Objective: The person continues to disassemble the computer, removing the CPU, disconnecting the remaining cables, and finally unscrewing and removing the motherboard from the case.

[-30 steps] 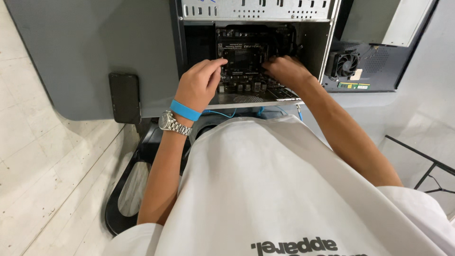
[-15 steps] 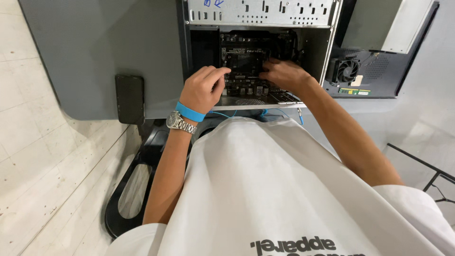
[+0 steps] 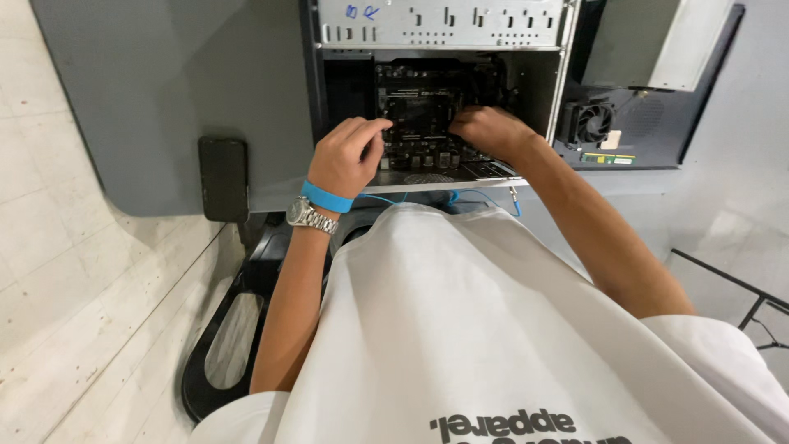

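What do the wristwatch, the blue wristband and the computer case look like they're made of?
The wristwatch on the left hand looks like polished metal: silvery links that glint. The blue wristband seems rubbery or plastic, smooth and matte. The computer case appears to be sheet metal, dull grey with punched slots.

We see an open computer case (image 3: 542, 90) lying on its side on the grey table, its bare metal frame facing up toward us. Inside it sits a dark motherboard (image 3: 419, 123), flat against the case floor, crowded with black slots and small components, and partly hidden at its left and right edges by our hands.
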